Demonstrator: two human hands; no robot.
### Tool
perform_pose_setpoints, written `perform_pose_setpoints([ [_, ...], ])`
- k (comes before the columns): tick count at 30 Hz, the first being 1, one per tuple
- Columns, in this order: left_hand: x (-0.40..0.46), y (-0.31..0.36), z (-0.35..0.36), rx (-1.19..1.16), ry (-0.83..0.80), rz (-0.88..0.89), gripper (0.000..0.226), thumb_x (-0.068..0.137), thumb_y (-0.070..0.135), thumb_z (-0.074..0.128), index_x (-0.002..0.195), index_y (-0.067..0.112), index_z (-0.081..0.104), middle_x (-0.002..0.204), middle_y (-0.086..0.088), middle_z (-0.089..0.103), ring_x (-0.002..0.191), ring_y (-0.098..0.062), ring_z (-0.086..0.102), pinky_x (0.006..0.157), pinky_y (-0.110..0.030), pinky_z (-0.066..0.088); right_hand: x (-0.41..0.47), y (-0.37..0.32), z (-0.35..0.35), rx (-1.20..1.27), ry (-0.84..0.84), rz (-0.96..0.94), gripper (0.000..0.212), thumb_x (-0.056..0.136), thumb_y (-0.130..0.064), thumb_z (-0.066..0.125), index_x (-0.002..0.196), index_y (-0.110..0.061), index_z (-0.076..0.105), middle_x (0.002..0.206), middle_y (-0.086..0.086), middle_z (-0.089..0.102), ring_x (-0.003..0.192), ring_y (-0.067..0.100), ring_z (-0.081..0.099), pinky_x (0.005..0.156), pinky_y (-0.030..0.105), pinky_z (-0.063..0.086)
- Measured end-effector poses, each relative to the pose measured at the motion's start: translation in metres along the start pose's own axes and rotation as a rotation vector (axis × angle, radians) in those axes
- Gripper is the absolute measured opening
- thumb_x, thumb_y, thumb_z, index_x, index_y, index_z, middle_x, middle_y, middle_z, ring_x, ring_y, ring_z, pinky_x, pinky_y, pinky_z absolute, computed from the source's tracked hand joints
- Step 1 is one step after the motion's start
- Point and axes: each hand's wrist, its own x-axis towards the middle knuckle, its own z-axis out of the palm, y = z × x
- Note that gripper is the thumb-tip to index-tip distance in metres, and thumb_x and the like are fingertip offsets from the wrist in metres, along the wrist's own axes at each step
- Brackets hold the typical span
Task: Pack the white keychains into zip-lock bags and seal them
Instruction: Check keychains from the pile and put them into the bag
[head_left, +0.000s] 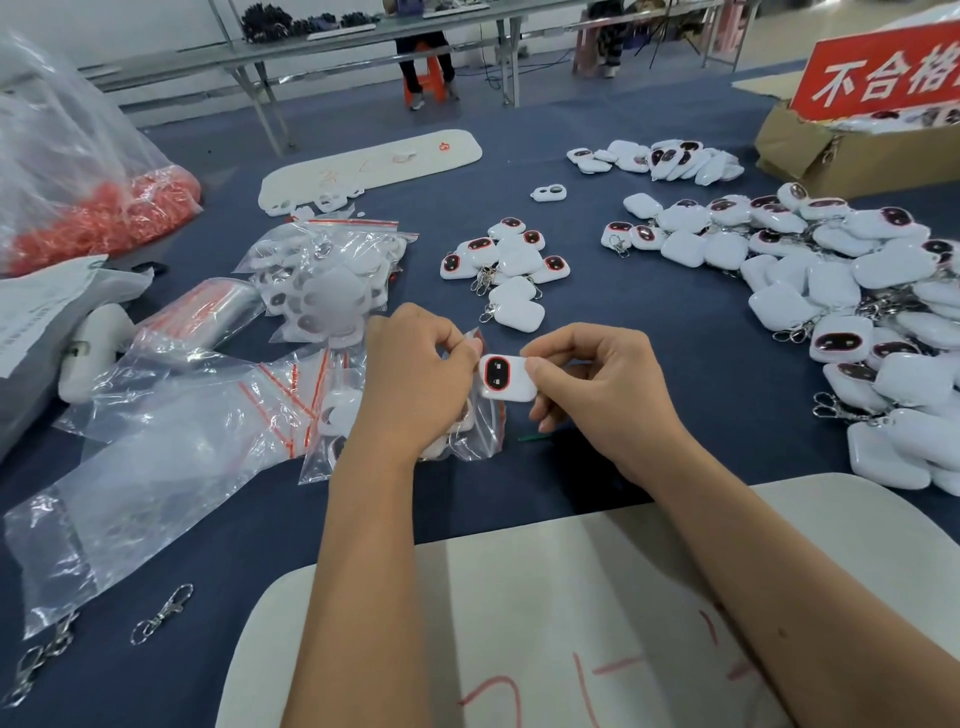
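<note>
My right hand (597, 387) pinches a white keychain (505, 378) with a red-ringed dark window, held just above the blue table. My left hand (415, 374) pinches the mouth of a small clear zip-lock bag (480, 434) with a red seal strip. The keychain's left end is at the bag's opening. Something white shows inside the bag, partly hidden by my left hand. A small group of white keychains (506, 265) lies beyond my hands. A big heap of them (852, 291) fills the right side.
Empty and filled zip-lock bags (332, 270) lie left of my hands. A large clear bag (156, 467) spreads at the near left, with loose metal clasps (163, 613) by it. A cardboard box (810, 150) with a red sign stands far right. A white board (519, 597) lies under my forearms.
</note>
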Motion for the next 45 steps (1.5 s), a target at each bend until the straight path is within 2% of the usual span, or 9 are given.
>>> perform_pose_setpoints([
  [4,-0.001,-0.002,0.001,0.026,-0.010,-0.003,0.036,0.097,0.024,0.066,0.062,0.027,0.060,0.100,-0.003,0.058,0.110,-0.025,0.045,0.082,-0.025,0.025,0.000,0.000,0.001,-0.054,0.005,-0.014,0.013,0.093,0.000,0.069,0.085,-0.007,0.076,0.061,0.011,0.070,0.048,0.020,0.067,0.047,0.026,0.054],
  [9,0.001,0.000,-0.001,-0.076,-0.001,0.029,0.037,0.097,0.021,0.067,0.062,0.026,0.059,0.098,-0.003,0.060,0.111,-0.033,0.055,0.099,-0.044,0.043,-0.002,0.000,0.001,-0.130,-0.022,-0.039,0.014,0.094,-0.001,0.068,0.084,-0.008,0.075,0.056,0.008,0.069,0.042,0.018,0.062,0.047,0.025,0.053],
  [17,0.001,0.003,-0.002,-0.112,0.090,0.071,0.038,0.096,0.018,0.065,0.061,0.030,0.058,0.089,0.008,0.056,0.110,-0.027,0.054,0.095,-0.036,0.042,-0.006,-0.003,0.016,0.275,-0.266,-0.006,0.033,0.103,0.016,0.046,0.127,0.005,0.066,0.120,0.021,0.074,0.114,0.025,0.074,0.095,0.031,0.059],
  [23,-0.002,0.007,0.002,-0.132,0.127,0.072,0.036,0.097,0.019,0.066,0.064,0.029,0.057,0.095,0.008,0.056,0.111,-0.018,0.046,0.092,-0.027,0.033,-0.007,0.000,0.018,-0.423,-0.171,-0.221,0.050,0.096,0.014,0.048,0.132,-0.013,0.070,0.111,0.004,0.074,0.082,0.006,0.063,0.083,0.024,0.051],
  [28,-0.001,0.012,0.005,-0.164,0.150,0.073,0.039,0.097,0.017,0.065,0.062,0.027,0.055,0.096,0.000,0.061,0.109,-0.028,0.055,0.100,-0.041,0.042,-0.010,-0.007,0.018,-0.068,-0.467,-0.131,0.039,0.097,0.021,0.039,0.126,0.006,0.060,0.103,0.038,0.065,0.094,0.053,0.061,0.084,0.051,0.049],
  [35,0.000,0.014,0.014,-0.146,0.174,0.101,0.026,0.096,0.015,0.067,0.071,0.014,0.062,0.098,-0.002,0.061,0.108,-0.028,0.051,0.093,-0.030,0.036,-0.010,-0.001,0.025,-0.305,-0.452,-0.212,0.038,0.093,0.021,0.041,0.100,-0.008,0.065,0.100,0.009,0.071,0.096,0.022,0.068,0.089,0.039,0.054],
  [39,0.001,0.016,0.025,-0.103,0.213,0.082,0.021,0.098,0.022,0.065,0.077,0.018,0.066,0.101,-0.001,0.060,0.110,-0.027,0.046,0.091,-0.027,0.030,-0.006,-0.006,0.017,0.013,-0.009,-0.039,0.048,0.081,0.025,0.038,0.099,0.001,0.075,0.091,0.009,0.080,0.086,0.020,0.077,0.077,0.036,0.062],
  [42,-0.003,0.023,0.045,0.023,0.209,0.132,0.010,0.096,0.024,0.066,0.089,0.018,0.070,0.108,-0.003,0.056,0.109,-0.028,0.042,0.092,-0.030,0.030,0.002,-0.003,-0.020,-0.497,0.436,-0.132,0.040,0.082,0.010,0.051,0.098,-0.014,0.080,0.097,0.000,0.079,0.097,0.021,0.071,0.088,0.032,0.055],
  [45,-0.013,0.032,0.068,-0.078,0.097,0.197,0.008,0.094,0.024,0.070,0.100,0.020,0.068,0.115,-0.002,0.054,0.112,-0.023,0.038,0.097,-0.026,0.029,0.017,0.001,-0.068,-1.011,0.546,-0.029,0.038,0.089,-0.008,0.064,0.126,-0.015,0.071,0.139,0.016,0.062,0.139,0.038,0.042,0.111,0.042,0.035],
])
